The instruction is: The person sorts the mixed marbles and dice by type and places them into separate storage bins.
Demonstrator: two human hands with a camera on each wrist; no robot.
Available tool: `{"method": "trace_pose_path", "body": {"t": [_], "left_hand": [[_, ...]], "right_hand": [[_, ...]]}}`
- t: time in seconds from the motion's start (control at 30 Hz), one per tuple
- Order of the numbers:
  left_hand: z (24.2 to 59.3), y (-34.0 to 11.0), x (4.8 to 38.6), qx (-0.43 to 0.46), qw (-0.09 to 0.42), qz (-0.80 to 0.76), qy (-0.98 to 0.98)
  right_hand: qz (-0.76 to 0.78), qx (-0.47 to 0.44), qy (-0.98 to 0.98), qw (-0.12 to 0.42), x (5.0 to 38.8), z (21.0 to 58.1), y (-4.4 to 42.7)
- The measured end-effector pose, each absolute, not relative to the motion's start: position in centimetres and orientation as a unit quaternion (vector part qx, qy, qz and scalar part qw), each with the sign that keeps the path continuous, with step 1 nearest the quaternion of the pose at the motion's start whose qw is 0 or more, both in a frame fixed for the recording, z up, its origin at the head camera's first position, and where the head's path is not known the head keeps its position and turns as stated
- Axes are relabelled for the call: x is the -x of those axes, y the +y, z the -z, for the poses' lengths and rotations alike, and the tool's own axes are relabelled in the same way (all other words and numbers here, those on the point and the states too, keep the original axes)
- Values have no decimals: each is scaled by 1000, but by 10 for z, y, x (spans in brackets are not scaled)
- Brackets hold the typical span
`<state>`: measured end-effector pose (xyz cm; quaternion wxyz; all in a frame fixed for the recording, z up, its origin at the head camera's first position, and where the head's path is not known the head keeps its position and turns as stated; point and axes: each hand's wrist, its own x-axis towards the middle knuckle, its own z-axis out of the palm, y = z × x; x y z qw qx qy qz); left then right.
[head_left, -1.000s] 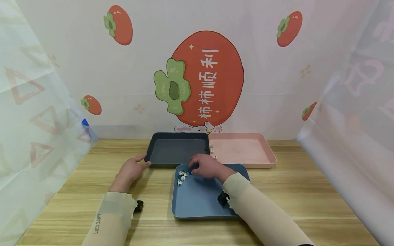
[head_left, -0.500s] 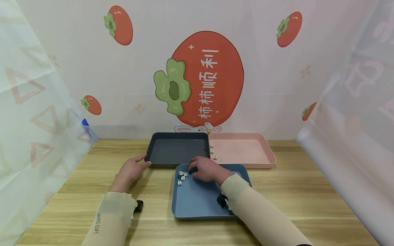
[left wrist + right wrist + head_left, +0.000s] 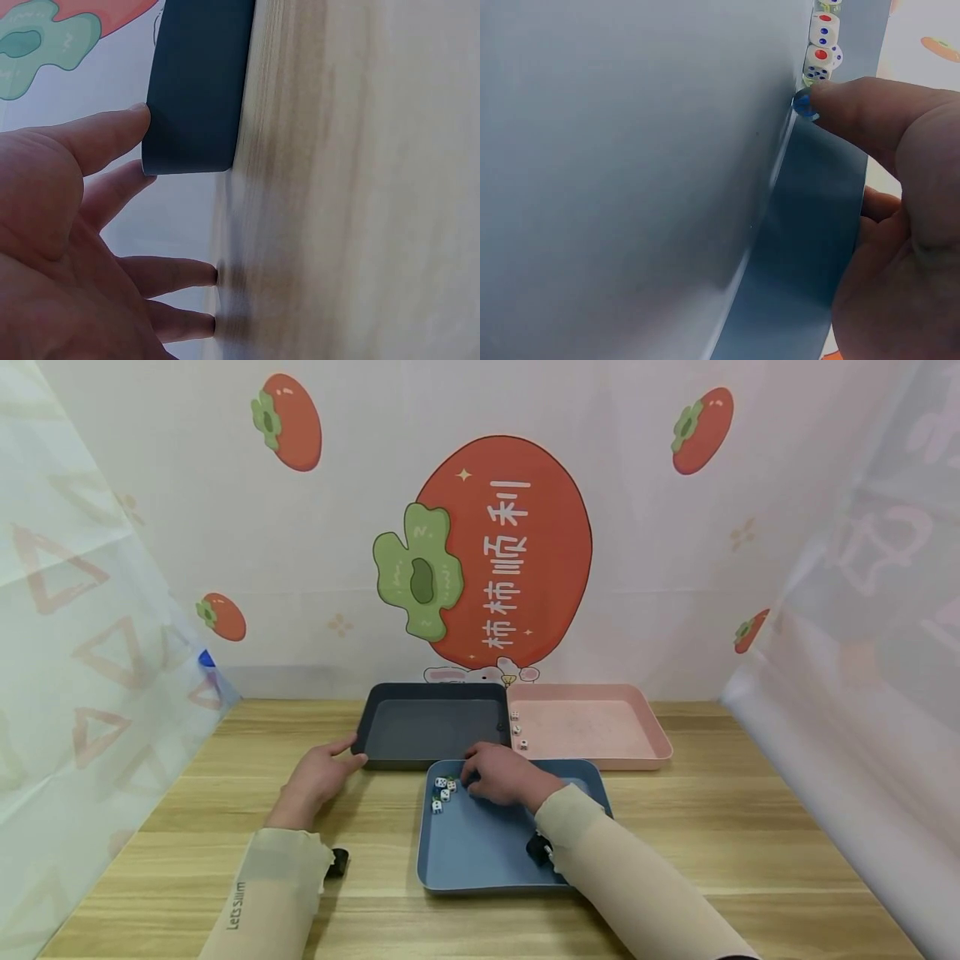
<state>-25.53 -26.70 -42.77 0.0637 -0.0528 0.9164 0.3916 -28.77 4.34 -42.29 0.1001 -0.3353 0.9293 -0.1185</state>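
Note:
My left hand (image 3: 318, 777) touches the near left corner of the dark navy tray (image 3: 408, 766), its thumb and forefinger against the wall. In the left wrist view two other fingers reach down to the table. My right hand (image 3: 504, 772) reaches into the back of the blue tray (image 3: 450, 890), fingers bent. Its thumb (image 3: 851, 105) presses on a small blue marble (image 3: 804, 103) by the tray wall, seen in the right wrist view; the forefinger is hidden. Beside it, several white dice (image 3: 446, 795) with a little green showing among them gather in the back left corner.
A pink tray (image 3: 645, 763) adjoins the navy tray on the right, with 3 dice (image 3: 517, 730) along its left wall. One small dark marble (image 3: 500, 726) lies at the navy tray's right wall. The wooden table (image 3: 720, 827) meets a printed cloth backdrop (image 3: 645, 593).
My right hand has shifted slightly, and its fingers have drawn closer together at the blue tray's back wall. The left hand stays at the navy tray's corner.

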Motion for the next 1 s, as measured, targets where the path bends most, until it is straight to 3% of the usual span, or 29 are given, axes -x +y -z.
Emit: {"method": "trace_pose_path", "body": {"t": [1.0], "left_hand": [[429, -268, 255, 59, 68, -399, 913]], "right_hand": [[131, 333, 929, 90, 289, 425, 46]]}}
